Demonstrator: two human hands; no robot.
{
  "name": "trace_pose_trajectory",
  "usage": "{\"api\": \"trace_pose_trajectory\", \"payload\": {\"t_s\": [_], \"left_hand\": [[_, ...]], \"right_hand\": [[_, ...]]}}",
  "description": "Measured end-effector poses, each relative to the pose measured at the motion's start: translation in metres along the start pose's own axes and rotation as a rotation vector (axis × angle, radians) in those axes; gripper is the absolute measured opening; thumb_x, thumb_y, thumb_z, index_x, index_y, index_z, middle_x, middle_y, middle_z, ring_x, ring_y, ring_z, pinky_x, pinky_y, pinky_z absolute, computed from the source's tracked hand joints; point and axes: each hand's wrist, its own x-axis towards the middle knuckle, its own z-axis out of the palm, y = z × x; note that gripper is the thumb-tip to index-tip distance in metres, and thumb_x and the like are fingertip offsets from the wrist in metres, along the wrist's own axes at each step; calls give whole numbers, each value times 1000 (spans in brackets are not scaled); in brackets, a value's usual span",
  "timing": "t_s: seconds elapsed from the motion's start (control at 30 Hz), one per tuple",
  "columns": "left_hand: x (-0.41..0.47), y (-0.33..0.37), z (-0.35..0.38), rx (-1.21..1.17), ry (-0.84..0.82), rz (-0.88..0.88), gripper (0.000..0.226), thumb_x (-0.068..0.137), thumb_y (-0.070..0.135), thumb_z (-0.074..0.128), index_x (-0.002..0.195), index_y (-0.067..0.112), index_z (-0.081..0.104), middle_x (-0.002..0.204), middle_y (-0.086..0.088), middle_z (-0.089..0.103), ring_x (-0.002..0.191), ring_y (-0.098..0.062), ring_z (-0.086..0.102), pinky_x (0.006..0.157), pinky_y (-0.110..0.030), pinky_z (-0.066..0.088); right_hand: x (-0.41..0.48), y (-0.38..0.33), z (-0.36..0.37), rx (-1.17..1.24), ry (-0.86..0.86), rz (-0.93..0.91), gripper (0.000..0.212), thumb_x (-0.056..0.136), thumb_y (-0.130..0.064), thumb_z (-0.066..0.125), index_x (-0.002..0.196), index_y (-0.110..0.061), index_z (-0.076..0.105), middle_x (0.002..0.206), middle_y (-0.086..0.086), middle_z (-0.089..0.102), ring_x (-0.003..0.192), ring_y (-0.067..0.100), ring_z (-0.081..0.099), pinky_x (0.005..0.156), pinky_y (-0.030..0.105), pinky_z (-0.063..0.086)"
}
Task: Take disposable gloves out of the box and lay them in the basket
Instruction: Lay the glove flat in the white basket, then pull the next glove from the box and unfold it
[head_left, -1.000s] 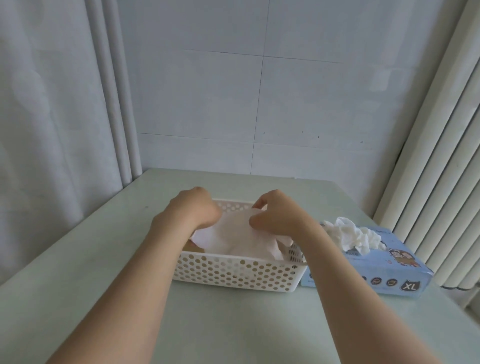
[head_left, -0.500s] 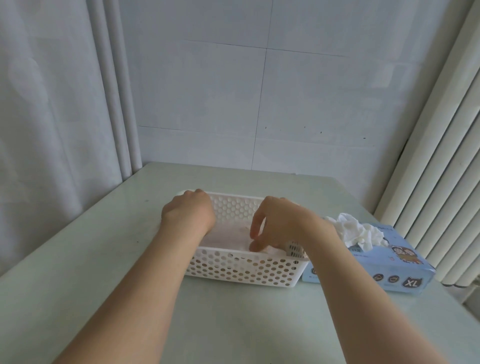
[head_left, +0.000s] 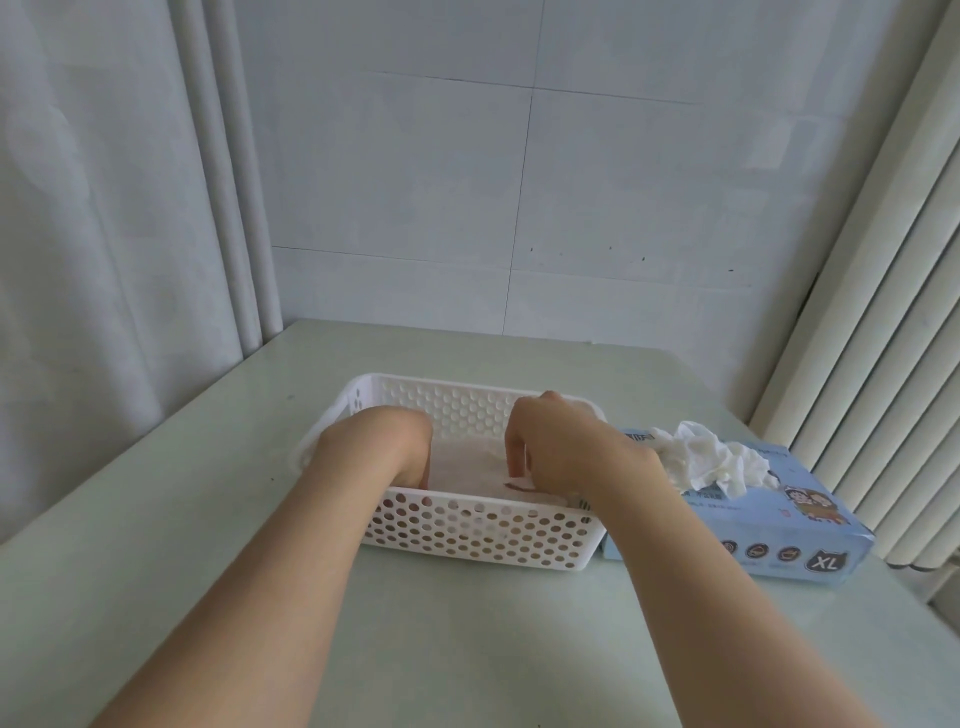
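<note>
Glove (head_left: 467, 465) lowered since a second ago, now flat in basket (head_left: 467, 551), mid-tabletop. Left hand (head_left: 382, 441) grip hidden; right hand (head_left: 561, 447) bent onto it, pinch unclear. Release judged imminent.

"XL" on blue glove box (head_left: 810, 525) front

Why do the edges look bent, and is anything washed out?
Head view: the wide-angle lens bows the ribbed white panel at right; light is soft and even, shadows faint; the pale translucent glove in the white perforated plastic basket barely stands out.
</note>
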Motion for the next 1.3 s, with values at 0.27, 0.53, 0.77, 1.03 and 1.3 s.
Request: {"api": "trace_pose_trajectory", "payload": {"t_s": [0.27,0.53,0.77,1.03,1.3], "left_hand": [[7,-3,2,22,-42,14,33,93,4,62,121,15,74,125,-6,70,104,-27,69,87,-36,58],[10,-9,0,37,-46,27,36,90,4,61,119,18,76,121,-3,72,104,-25,71,92,-39,61],[10,-15,-3,54,-70,54,32,85,15,75,108,37,81,124,5,71,104,-26,70,93,-43,62],[7,-5,-10,-75,-69,224,42,90,3,61,88,42,76,94,15,65,93,-15,70,75,-27,59],[3,21,-1,-58,-127,227,53,95,32,72,145,39,56,147,7,54,125,-22,60,92,-32,53]], "right_hand": [[-4,-12,-8,197,-177,-139,14,88,-28,81,97,-39,80,94,-17,73,90,3,68,67,19,46],[-1,-20,-2,212,-283,-149,31,93,-4,67,109,-26,82,92,-9,73,87,12,72,76,26,57],[-7,-22,-12,230,-391,-118,27,99,-21,60,113,-29,82,101,-15,77,98,12,72,89,31,58],[1,-8,-8,297,-84,13,22,96,-40,67,86,-27,82,71,-13,71,62,4,60,54,17,42],[-6,-7,-3,74,-118,11,18,87,-27,68,96,-35,81,94,-11,72,91,19,68,84,40,61]]}}
